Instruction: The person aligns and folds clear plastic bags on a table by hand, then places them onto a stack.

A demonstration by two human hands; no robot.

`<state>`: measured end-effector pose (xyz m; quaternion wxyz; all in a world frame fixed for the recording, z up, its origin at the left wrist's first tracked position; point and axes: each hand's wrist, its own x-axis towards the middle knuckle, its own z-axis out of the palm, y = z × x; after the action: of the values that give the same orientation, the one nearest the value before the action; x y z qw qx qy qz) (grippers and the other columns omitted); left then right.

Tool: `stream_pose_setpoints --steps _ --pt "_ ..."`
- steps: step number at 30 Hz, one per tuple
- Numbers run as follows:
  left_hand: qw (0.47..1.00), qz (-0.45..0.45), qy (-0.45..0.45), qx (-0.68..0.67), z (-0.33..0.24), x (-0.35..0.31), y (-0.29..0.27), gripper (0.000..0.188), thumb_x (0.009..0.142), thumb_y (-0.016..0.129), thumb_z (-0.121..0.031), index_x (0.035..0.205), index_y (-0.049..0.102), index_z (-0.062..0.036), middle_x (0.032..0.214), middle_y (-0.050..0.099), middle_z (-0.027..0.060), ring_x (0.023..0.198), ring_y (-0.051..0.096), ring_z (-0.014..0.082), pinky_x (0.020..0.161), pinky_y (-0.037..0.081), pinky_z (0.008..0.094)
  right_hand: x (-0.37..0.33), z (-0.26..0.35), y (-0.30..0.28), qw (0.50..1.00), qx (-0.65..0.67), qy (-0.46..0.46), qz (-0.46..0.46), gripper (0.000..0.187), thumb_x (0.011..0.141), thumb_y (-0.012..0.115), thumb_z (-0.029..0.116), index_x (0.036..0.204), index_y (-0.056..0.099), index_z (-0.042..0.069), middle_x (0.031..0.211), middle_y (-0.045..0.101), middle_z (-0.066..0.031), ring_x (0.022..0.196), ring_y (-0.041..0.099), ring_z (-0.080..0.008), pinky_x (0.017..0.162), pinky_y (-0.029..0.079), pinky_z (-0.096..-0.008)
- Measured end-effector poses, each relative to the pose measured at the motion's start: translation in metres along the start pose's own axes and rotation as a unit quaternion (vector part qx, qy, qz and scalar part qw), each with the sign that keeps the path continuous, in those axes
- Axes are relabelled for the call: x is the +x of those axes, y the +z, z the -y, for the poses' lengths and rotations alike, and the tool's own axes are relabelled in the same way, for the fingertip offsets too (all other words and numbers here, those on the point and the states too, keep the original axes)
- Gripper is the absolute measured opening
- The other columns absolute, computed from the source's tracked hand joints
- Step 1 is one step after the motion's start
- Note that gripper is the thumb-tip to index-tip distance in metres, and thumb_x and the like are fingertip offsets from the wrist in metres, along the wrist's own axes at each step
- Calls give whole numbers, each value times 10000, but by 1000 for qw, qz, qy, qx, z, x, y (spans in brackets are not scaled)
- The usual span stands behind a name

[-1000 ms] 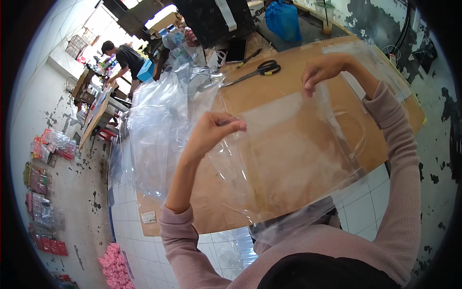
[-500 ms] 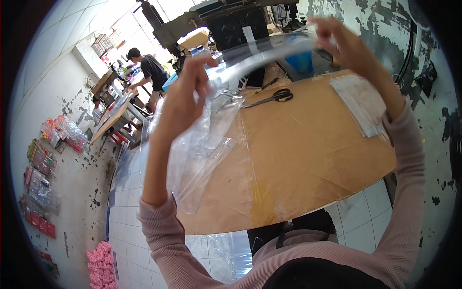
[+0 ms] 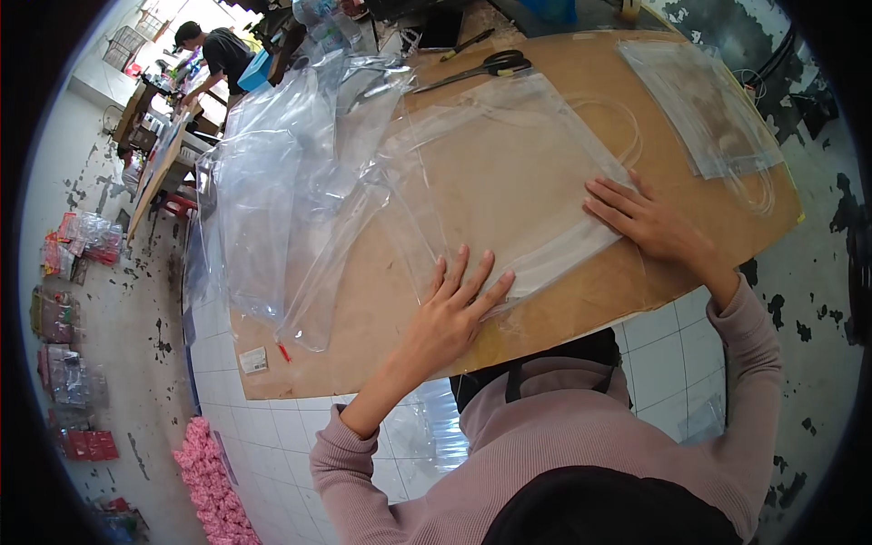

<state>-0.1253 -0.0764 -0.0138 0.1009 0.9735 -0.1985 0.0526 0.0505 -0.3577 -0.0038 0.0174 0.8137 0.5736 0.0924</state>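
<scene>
A clear plastic bag with a loop of clear tubing or cord lies flat on the brown work table. My left hand rests with spread fingers on its near left corner. At the near right edge, my right hand presses flat, fingers extended. Left of the bag is a heap of loose clear plastic pieces, partly crumpled. Scissors with dark handles lie beyond the bag's far edge. A stack of similar clear bags sits at the far right of the table.
A cutter knife lies behind the scissors. Near the left table corner are a small white label and a red piece. Packaged goods hang on the left wall. A co-worker stands at another table, far left.
Both my hands have come down from the air with the clear plastic bag. It now lies flat on the table under them. My view has tilted downward.
</scene>
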Motion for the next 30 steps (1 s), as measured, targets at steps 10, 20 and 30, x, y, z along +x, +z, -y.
stream_pose_setpoints --steps 10,20,30 --pt "985 -67 13 -160 -12 -5 4 431 789 484 -84 1218 522 -105 1197 553 72 1129 513 207 1013 354 399 -34 -2 -8 999 15 -2 -28 392 836 462 149 1225 506 123 1266 488 -90 1211 433 -221 995 353 -398" --pt "990 80 -19 -113 -31 -9 -12 681 665 698 -378 1292 439 -313 1440 249 80 1318 158 418 1039 100 579 -39 19 -43 991 40 109 67 468 733 507 22 1196 519 89 1251 506 -66 1178 464 -197 1052 234 -455" --pt "999 35 8 -35 -44 -21 4 728 707 558 -106 1340 329 -385 1442 259 -16 1307 269 323 1047 241 505 129 14 -62 965 212 -128 -88 197 830 542 218 941 624 77 932 609 -81 809 589 -268 864 411 -396"
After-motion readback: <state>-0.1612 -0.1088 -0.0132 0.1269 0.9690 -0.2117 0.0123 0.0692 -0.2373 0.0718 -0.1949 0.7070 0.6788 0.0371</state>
